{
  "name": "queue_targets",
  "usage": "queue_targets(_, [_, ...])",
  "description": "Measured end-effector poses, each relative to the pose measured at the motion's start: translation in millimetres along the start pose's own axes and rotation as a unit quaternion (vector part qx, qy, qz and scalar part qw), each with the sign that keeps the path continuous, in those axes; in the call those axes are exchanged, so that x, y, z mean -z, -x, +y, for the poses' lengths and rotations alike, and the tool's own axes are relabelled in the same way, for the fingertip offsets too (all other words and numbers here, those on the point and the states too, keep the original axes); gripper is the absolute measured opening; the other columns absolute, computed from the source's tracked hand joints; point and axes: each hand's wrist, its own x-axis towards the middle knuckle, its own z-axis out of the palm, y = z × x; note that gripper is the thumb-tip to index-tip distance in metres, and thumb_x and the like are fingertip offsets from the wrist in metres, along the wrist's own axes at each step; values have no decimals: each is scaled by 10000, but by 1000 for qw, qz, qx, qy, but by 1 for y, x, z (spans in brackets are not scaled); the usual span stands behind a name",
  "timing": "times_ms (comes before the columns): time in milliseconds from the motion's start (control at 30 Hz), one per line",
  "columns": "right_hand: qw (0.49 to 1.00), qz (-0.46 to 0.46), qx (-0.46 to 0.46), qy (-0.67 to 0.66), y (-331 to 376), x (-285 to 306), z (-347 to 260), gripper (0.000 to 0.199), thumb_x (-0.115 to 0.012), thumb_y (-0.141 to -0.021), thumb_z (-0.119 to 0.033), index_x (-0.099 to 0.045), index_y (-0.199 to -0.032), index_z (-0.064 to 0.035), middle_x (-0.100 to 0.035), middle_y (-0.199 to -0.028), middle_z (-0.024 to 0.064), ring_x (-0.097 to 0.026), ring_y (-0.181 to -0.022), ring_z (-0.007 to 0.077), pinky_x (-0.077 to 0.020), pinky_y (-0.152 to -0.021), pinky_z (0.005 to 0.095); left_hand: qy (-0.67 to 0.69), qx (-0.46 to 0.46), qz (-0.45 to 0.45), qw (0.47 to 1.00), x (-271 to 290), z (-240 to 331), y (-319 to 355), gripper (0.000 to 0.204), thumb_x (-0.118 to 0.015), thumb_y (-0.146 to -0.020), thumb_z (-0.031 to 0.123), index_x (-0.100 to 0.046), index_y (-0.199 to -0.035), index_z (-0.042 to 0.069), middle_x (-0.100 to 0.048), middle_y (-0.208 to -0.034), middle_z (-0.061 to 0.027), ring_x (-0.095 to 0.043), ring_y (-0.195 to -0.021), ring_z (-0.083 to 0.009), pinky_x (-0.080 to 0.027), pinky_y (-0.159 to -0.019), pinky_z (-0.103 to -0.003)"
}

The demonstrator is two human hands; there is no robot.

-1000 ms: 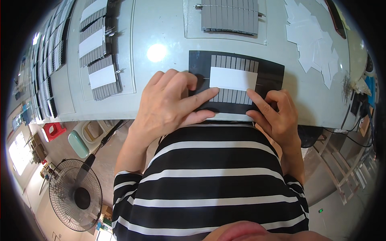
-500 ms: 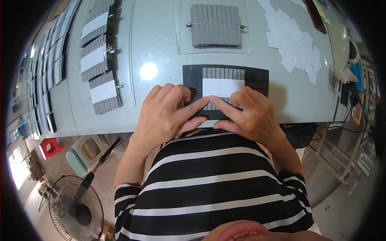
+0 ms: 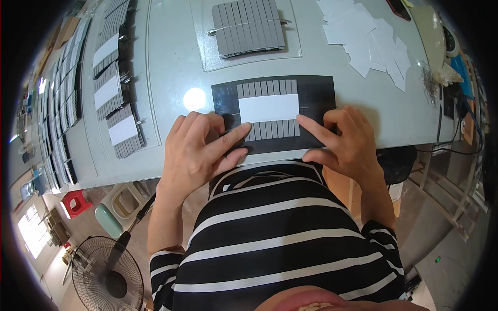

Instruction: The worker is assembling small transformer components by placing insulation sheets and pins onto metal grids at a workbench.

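Observation:
A white paper strip (image 3: 268, 108) lies across a row of narrow grey strips (image 3: 274, 130), which show above and below it. Under them is a flat black board (image 3: 317, 92) near the table's front edge. My left hand (image 3: 194, 150) rests its outstretched index fingertip at the paper's lower left corner; its thumb is apart and the other fingers are curled. My right hand (image 3: 348, 141) has its index fingertip at the paper's right end, close to the lower corner. Its thumb is spread away. Neither hand grips anything.
Beyond the board, a bundle of grey strips (image 3: 249, 28) with a wire across it sits on a clear sheet. Loose white paper pieces (image 3: 365, 39) lie at far right. Clipped bundles with white bands (image 3: 123, 129) line the left. A fan (image 3: 111, 280) stands below left.
My hands have moved apart. The right index finger slid from the middle of the paper's lower edge to its right end, the left one to its left corner. The whole view has shifted.

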Motion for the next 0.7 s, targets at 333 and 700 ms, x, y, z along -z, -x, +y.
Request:
queue_targets(333, [710, 270, -314, -569, 26, 2, 30, 325, -386, -1076, -227, -567, -1228, -3, -428, -663, -22, -351, -582, 92, -307, -569, 266, 96, 49, 83, 991, -3, 0, 8, 310, -803, -740, 185, -739, -1034, 111, -591, -841, -40, -569, -707, -210, -465, -615, -335])
queue_targets(700, [699, 233, -221, -639, 23, 6, 29, 243, -385, -1058, -195, -547, -1026, -17, -404, -610, -22, -308, -524, 83, -251, -527, 270, 82, 301, 187, 932, -6, 11, 17, 59, -747, -812, 12, -710, -858, 16, -605, -713, -46, -543, -574, -100, -413, -520, -227])
